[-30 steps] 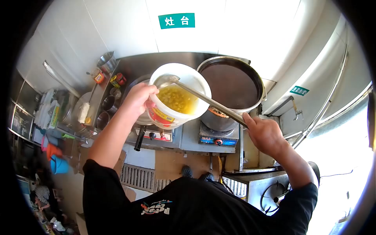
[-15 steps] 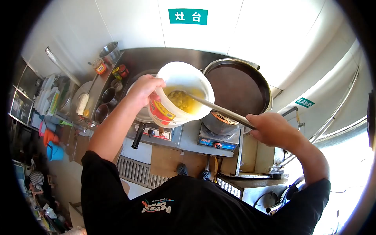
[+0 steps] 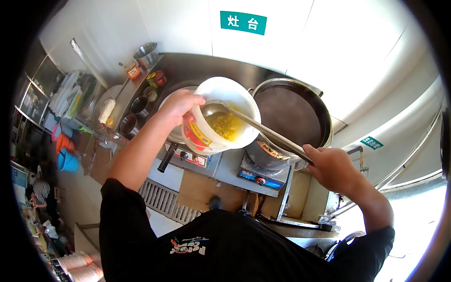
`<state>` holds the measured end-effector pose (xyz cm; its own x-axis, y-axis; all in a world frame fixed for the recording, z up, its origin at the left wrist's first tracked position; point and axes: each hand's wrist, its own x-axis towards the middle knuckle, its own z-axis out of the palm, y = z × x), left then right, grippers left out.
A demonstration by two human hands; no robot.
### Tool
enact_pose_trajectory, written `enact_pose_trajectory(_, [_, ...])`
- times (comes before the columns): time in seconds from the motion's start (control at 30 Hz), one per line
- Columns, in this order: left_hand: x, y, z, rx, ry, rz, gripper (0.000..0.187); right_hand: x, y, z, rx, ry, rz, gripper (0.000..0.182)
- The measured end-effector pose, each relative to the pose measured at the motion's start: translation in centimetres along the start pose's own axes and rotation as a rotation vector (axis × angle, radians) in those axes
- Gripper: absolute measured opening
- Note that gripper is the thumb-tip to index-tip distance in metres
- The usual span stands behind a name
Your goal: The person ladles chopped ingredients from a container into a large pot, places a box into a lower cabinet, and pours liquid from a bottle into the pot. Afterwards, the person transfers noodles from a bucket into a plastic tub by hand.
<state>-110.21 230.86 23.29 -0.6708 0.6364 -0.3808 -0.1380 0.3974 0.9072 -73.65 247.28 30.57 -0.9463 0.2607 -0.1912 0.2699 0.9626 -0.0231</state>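
The table (image 3: 224, 168) leaves a bare strip between the left stove (image 3: 199, 160) and the right stove (image 3: 260, 181), near the centre of the frame, and its front edge runs just below both. Behind them a steel backsplash (image 3: 206, 60) closes off the upper centre. From this angle the white bucket (image 3: 221, 89) overlaps the left edge of the big pot (image 3: 257, 151), so little open room shows between their rims. The ladle (image 3: 268, 132) slants across the lower left of the pot's rim.

The bucket is at the centre of the frame, held up and tilted, its mouth turned toward the viewer. Inside are yellow, chunky pieces (image 3: 224, 127) in what looks like a thin liquid (glare and blur make that hard to settle). The left hand (image 3: 183, 105) grips the bucket's rim on its left side. The right hand (image 3: 331, 168) is closed around the ladle's handle, right of centre, and the ladle's steel bowl lies inside the bucket. Dark brown liquid (image 3: 293, 110) fills the pot close to its rim.

A green sign (image 3: 243, 22) at upper centre reads 灶台 in white. The bucket's label (image 3: 197, 136) is red and yellow, its print too small to read; lettering on the black shirt (image 3: 225, 254) is also unclear.
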Motion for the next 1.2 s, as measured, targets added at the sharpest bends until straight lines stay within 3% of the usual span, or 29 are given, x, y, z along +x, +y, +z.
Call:
enact_pose_trajectory(0.23, [0.4,-0.1,0.0,0.009,-0.002,0.039,0.026,1.6,-0.2,1.7,-0.056,-0.007,0.037,0.039])
enact_pose_trajectory(0.33, [0.6,-0.3,0.0,0.024,0.006,0.072,0.029,3.0,0.0,0.4,0.01,-0.055,-0.092,0.028])
enact_pose_trajectory(0.4, [0.5,-0.1,0.0,0.037,0.0,0.074,0.03,4.2,-0.8,-1.9,0.634,-0.51,0.255,0.018])
enact_pose_trajectory(0.43, [0.4,0.0,0.1,0.053,-0.006,0.077,0.032,4.5,-0.6,-2.0,0.631,-0.511,0.255,0.018])
enact_pose_trajectory(0.53, [0.3,0.0,0.0,0.051,-0.008,0.093,0.033,4.7,-0.5,-2.3,1.092,-0.596,0.407,0.015])
enact_pose_trajectory(0.67, [0.5,-0.7,-0.1,0.046,-0.038,0.104,0.033,2.9,-1.8,-1.6,1.446,-0.585,0.431,0.014])
enact_pose_trajectory(0.83, [0.9,-0.8,-0.1,0.041,0.005,0.093,0.025,0.7,-3.1,-2.5,1.639,-0.55,0.456,0.014])
enact_pose_trajectory(0.9, [1.1,-0.9,-0.2,0.042,-0.008,0.092,0.025,0.1,-3.3,-2.8,1.717,-0.544,0.478,0.031])
enact_pose_trajectory(1.2, [1.3,-0.7,-0.7,0.024,-0.068,0.119,0.034,-3.7,-3.9,-3.1,1.973,-0.403,0.523,0.039])
